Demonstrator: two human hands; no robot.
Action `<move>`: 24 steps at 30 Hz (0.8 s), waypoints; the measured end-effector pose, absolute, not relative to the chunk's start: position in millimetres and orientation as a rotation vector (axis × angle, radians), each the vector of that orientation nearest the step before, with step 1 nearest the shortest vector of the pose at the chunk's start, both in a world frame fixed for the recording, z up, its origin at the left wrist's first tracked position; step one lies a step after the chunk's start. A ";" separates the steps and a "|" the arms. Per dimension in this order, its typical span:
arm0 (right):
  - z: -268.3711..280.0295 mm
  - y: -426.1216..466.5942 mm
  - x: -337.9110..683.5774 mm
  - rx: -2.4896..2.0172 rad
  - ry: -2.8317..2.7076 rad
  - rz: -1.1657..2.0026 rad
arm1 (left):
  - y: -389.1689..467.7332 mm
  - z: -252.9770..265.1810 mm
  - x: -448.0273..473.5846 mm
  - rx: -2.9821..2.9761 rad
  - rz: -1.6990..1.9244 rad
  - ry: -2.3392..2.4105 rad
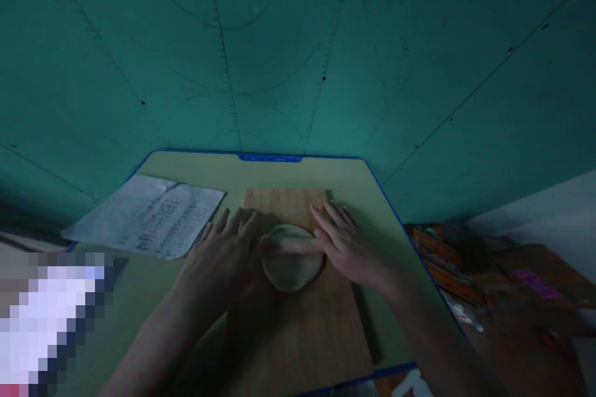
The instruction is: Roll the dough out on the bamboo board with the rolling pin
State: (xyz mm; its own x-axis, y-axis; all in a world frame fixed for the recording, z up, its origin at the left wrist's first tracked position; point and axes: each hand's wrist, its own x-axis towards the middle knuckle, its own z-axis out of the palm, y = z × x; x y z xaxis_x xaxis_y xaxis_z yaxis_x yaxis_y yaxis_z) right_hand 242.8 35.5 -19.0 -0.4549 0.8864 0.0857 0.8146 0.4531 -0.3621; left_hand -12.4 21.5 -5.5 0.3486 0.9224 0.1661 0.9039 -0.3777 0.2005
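Observation:
A wooden rolling pin (295,245) lies crosswise over a flat, roundish sheet of dough (289,276) on a wooden cutting board (302,335). My left hand (226,251) rests over the pin's left end, palm down, its fingers stretched forward past the board's left side. At the right end, my right hand (344,248) presses down with its fingers spread and its thumb by the pin. Both ends of the pin are hidden under the hands. Neither hand's fingers wrap around it.
The board lies on a pale table (195,164) with a blue rim. A printed sheet of paper (158,217) lies at the left, and a bright pixelated area covers the lower left. Behind stands a green wall (279,62); cardboard boxes (526,273) are at the right.

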 end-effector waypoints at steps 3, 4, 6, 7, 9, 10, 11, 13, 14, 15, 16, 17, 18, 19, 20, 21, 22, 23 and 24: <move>-21.8 35.0 245.3 -1.437 -2.323 0.446 | 33.0 3.9 -15.3 2.296 0.392 1.896; -23.5 36.9 246.1 -1.413 -2.293 0.463 | 38.2 5.9 -17.4 2.209 0.422 1.967; -27.7 42.5 248.3 -1.367 -2.227 0.481 | 48.5 6.8 -23.2 2.099 0.497 2.024; -29.9 45.6 249.7 -1.355 -2.185 0.476 | 53.2 5.7 -26.4 2.074 0.544 2.007; -33.9 51.5 253.1 -1.356 -2.099 0.456 | 61.0 1.6 -32.2 2.041 0.650 1.925; -35.7 54.1 255.0 -1.367 -2.065 0.452 | 64.2 -0.9 -34.4 2.023 0.694 1.881; -37.4 56.2 256.8 -1.385 -2.043 0.463 | 67.0 -3.4 -36.0 2.001 0.726 1.846; -40.6 59.2 260.4 -1.437 -2.030 0.536 | 71.2 -8.1 -37.9 1.941 0.761 1.813; -41.9 59.9 262.0 -1.468 -2.034 0.593 | 72.6 -10.4 -38.7 1.911 0.766 1.804; -42.9 60.1 263.6 -1.497 -2.039 0.657 | 73.5 -12.9 -39.4 1.892 0.761 1.786; -43.4 59.9 265.1 -1.523 -2.045 0.719 | 73.9 -15.7 -40.3 1.903 0.742 1.750; -43.2 59.1 266.6 -1.540 -2.057 0.777 | 73.7 -19.0 -41.3 1.959 0.704 1.700; -42.2 58.0 268.1 -1.547 -2.075 0.825 | 73.1 -22.7 -42.4 2.046 0.657 1.647; -40.5 56.7 269.7 -1.547 -2.099 0.862 | 72.0 -26.6 -43.6 2.148 0.607 1.598; -38.3 55.2 271.4 -1.540 -2.128 0.889 | 70.5 -30.2 -44.8 2.246 0.564 1.559; -35.7 53.7 273.1 -1.530 -2.160 0.912 | 68.7 -33.3 -46.1 2.324 0.538 1.537; -33.1 52.4 275.0 -1.518 -2.192 0.929 | 66.5 -35.4 -47.5 2.373 0.518 1.530; -30.6 51.4 276.9 -1.506 -2.218 0.941 | 63.9 -36.1 -49.0 2.393 0.502 1.529; -28.5 50.6 279.0 -1.493 -2.238 0.945 | 61.1 -35.5 -50.6 2.401 0.474 1.516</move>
